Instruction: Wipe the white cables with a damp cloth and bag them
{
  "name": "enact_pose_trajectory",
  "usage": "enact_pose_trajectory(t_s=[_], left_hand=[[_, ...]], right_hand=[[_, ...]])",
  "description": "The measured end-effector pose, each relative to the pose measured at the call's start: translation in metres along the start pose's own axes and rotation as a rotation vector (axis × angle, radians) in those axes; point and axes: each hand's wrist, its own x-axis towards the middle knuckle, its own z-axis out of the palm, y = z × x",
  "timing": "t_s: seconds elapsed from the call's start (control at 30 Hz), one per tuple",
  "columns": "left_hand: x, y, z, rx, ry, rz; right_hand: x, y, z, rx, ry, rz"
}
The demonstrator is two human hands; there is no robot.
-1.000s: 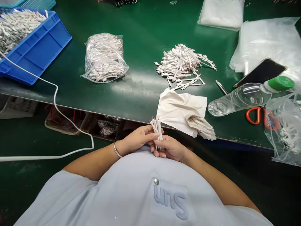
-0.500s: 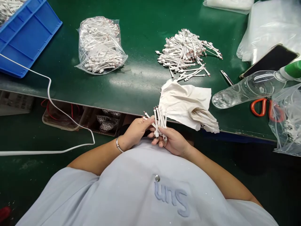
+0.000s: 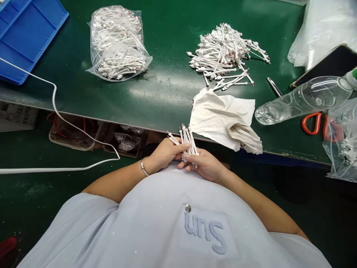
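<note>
Close to my body, at the table's front edge, both hands hold short white USB cables (image 3: 192, 140). My left hand (image 3: 165, 153) is closed on several of them, its thumb lying across the bunch. The fingers of my right hand (image 3: 206, 163) are wrapped round the lower, plug ends. Bare reddish wire tips point up and away from me. Beyond my hands a loose pile of the same cables (image 3: 223, 50) lies on the green table (image 3: 167, 80). A clear bag of cables (image 3: 118, 44) lies farther left.
A white cloth (image 3: 220, 115) lies just beyond my right hand. To the right are a water bottle (image 3: 304, 98), a pen (image 3: 275, 87), a phone (image 3: 325, 67), orange-handled scissors (image 3: 311, 123) and plastic bags (image 3: 325, 29). A blue crate (image 3: 30, 33) and a white cord (image 3: 83, 131) are at left.
My left thumb has moved right and down across the cables, and the bunch has shifted slightly in my fingers. The whole view has tilted a little, moving the table upward.
</note>
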Motion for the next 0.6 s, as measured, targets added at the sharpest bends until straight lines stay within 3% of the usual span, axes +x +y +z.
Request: enact_pose_trajectory(t_s=[0.23,0.4,0.6], left_hand=[[0.0004,-0.0015,-0.0007,-0.047,0.051,0.058],[0.0012,-0.0057,-0.0054,-0.073,0.007,0.083],[0.0042,0.0014,-0.0061,-0.172,-0.148,-0.074]], right_hand=[[0.0004,-0.0015,-0.0031,0.032,-0.060,0.002],[-0.0013,-0.0025,-0.0043,0.024,-0.084,0.020],[-0.0017,-0.0031,-0.0045,0.011,-0.134,0.050]])
